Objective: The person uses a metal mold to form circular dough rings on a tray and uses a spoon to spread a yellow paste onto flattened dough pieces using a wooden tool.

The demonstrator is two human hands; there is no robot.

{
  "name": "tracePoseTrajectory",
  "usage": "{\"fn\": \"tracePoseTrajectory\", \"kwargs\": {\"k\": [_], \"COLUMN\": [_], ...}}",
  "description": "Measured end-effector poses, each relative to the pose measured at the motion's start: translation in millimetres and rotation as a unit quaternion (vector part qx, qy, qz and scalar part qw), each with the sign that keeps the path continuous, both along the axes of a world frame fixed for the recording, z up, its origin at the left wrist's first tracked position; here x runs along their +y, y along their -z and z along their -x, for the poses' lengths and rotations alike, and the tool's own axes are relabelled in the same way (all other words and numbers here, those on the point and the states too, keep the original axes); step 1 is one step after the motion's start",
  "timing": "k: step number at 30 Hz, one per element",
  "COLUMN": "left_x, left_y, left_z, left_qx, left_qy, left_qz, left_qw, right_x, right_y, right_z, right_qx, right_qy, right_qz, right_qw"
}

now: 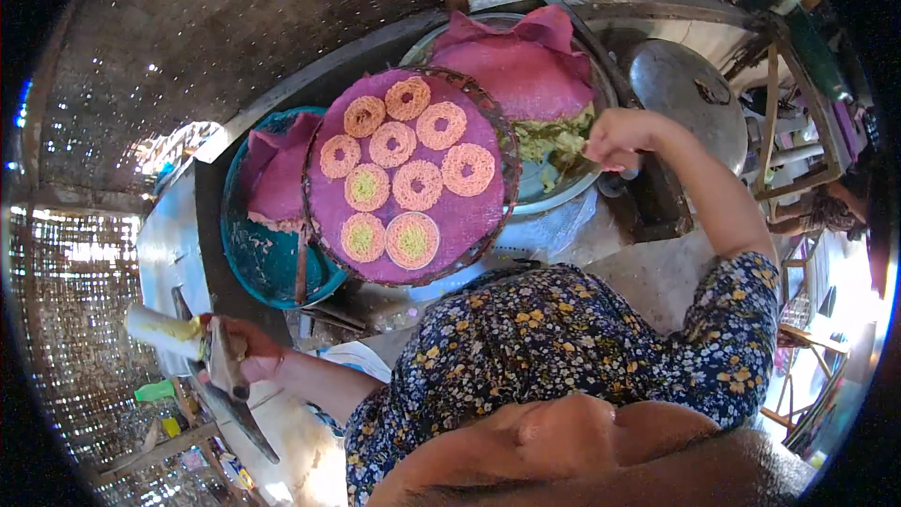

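My left hand (260, 351) grips a hand-held wooden press (227, 359) with a white tube (163, 332) that has yellow-green residue on it. Over a wide light basin (545, 208), my right hand (623, 139) has its fingers curled on the edge of crumbly green dough (545, 144). A pink cloth (517, 81) covers the rest of that dough. Between my hands is a round tray lined with purple cloth (461, 232). Several rings of pale orange dough strands (441, 125) lie on it, some with green centres (364, 186). One green-centred piece sits inside a thin round mould (412, 241).
A teal basin (243, 267) with a pink cloth (281, 165) over orange dough stands partly under the tray's left side. A large metal lid (686, 102) lies at the right. Woven walls (77, 282) close in the left side, and a wooden frame (809, 98) stands far right.
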State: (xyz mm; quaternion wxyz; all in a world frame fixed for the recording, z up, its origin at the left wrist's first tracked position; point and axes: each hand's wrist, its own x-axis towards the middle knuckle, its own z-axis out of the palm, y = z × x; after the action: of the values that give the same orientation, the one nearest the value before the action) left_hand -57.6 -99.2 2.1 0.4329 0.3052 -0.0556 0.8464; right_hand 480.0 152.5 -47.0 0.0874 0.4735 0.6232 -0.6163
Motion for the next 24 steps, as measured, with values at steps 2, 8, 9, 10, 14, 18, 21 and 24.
{"fn": "tracePoseTrajectory", "kwargs": {"k": [2,8,9,10,14,18,21,24], "left_x": [-2.3,-9.1,-8.7,-7.7,-9.6,-1.6,-10.8,-25.1], "left_y": [12.0,3.8,5.4,6.7,5.9,11.8,12.0,7.1], "left_z": [17.9,4.4,7.5,10.3,13.2,15.1,19.1,15.0], "left_qx": [0.035,-0.058,-0.039,-0.019,-0.018,0.006,-0.013,-0.023], "left_qy": [-0.161,-0.085,-0.092,-0.1,-0.219,-0.211,-0.241,-0.111], "left_qz": [0.019,-0.014,-0.004,0.007,0.054,0.051,0.066,0.062], "left_qw": [0.986,0.995,0.995,0.995,0.974,0.976,0.968,0.992], "right_x": [-24.6,-43.5,-42.4,-40.4,-28.2,-11.6,0.1,12.8], "right_y": [-25.1,-37.0,-36.7,-34.6,-11.3,18.3,32.4,54.0], "right_z": [4.4,13.1,13.9,11.9,11.9,17.7,29.5,30.8], "right_qx": [-0.058,-0.333,-0.337,-0.34,-0.289,-0.268,-0.286,-0.228], "right_qy": [-0.016,-0.155,-0.187,-0.218,-0.255,-0.249,-0.275,-0.269], "right_qz": [-0.102,-0.446,-0.497,-0.545,-0.681,-0.7,-0.645,-0.656], "right_qw": [0.993,0.816,0.778,0.735,0.623,0.613,0.653,0.667]}}
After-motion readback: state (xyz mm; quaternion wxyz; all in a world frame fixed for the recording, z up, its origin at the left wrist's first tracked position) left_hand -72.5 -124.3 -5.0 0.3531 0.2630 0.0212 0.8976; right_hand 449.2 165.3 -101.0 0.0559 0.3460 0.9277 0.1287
